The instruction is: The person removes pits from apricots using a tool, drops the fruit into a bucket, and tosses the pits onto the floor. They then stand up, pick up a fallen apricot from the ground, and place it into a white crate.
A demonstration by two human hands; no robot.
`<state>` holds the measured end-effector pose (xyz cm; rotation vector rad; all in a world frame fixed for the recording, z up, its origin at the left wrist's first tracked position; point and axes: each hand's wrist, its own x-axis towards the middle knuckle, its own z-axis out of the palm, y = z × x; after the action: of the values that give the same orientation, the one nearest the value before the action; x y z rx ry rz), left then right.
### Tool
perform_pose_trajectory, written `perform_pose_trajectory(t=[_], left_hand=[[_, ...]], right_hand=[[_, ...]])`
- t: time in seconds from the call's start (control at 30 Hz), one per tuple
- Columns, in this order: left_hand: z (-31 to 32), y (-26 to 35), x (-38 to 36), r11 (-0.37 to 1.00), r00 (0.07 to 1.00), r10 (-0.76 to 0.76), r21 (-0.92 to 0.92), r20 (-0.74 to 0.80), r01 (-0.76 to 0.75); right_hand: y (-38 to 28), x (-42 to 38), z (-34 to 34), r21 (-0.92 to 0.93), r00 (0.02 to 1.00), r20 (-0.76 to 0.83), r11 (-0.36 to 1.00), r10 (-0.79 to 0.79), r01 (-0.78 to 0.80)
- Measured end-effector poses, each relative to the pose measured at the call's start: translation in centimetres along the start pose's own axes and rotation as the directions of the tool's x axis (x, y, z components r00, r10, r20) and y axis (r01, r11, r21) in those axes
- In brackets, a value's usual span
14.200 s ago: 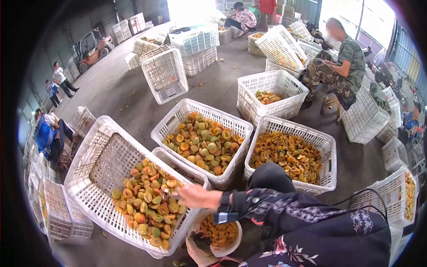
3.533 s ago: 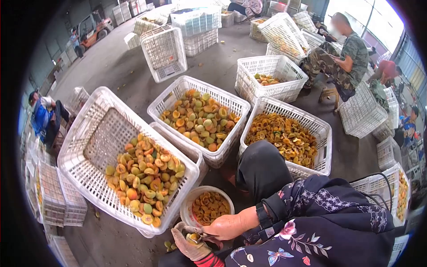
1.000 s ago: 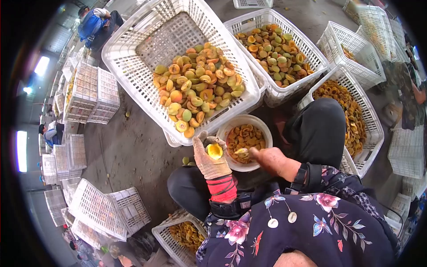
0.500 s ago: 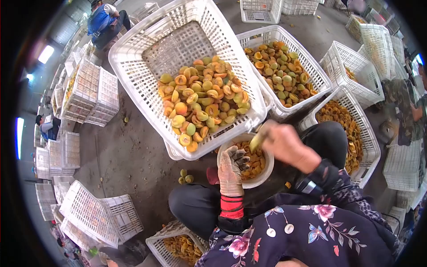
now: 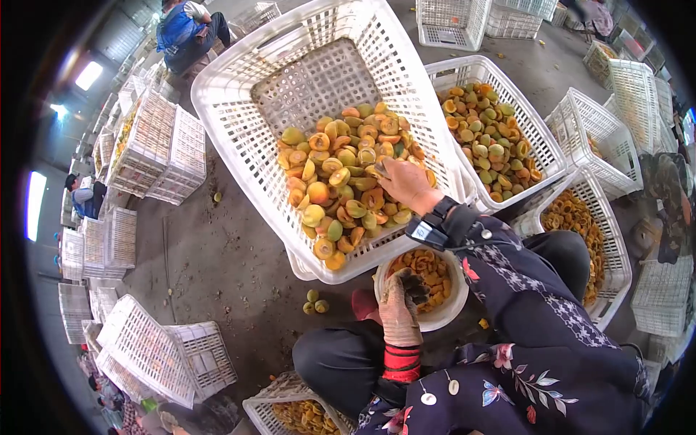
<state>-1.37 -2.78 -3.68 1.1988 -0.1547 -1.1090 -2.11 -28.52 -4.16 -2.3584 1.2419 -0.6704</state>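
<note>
My right hand is bare and reaches into a large tilted white plastic crate. Its bent fingers press together among halved apricots; whatever is at the fingertips is hidden. My left hand, in a stained work glove with a red cuff, hangs over the left side of a white bowl. Its dark fingertips curl inward, and I cannot see what they hold, if anything. Inside the bowl lie orange apricot pieces. Both hands are apart from each other.
Behind to the right stands a crate of apricot halves, and nearer a crate of orange pieces. Another crate sits by my left knee. Several whole green fruits lie on the floor. Stacked crates and other people surround the area.
My right hand has moved up from the bowl into the large crate; the yellow-green piece it carried is no longer seen there. My left hand stays at the bowl. The view has shifted slightly.
</note>
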Motion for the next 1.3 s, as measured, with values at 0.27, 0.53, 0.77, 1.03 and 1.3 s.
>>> perform_pose_trajectory(t=[0.27,0.53,0.77,1.03,1.3], left_hand=[[0.3,1.4,0.1,0.993,0.996,0.083,-0.081,-0.036,-0.086],[0.6,3.0,-2.0,0.975,0.969,0.033,0.205,0.243,-0.085],[2.3,5.4,-5.3,0.999,0.987,0.036,-0.012,0.157,-0.034],[3.3,5.5,-7.0,0.985,0.98,0.158,0.049,0.118,-0.164],[3.3,5.9,-7.4,0.976,0.977,0.175,0.106,0.121,-0.188]], right_hand=[[-1.6,-6.0,-8.4,0.538,0.836,0.545,0.737,0.067,-0.41],[-4.9,-18.9,-11.5,0.479,0.922,0.336,0.878,-0.19,0.006],[-8.4,-24.4,-15.2,0.22,0.92,0.372,0.975,-0.123,0.041],[-8.7,-25.7,-15.0,0.162,0.93,0.33,0.98,-0.16,0.111],[-8.1,-26.2,-14.6,0.49,0.881,0.441,0.868,-0.169,-0.078]])
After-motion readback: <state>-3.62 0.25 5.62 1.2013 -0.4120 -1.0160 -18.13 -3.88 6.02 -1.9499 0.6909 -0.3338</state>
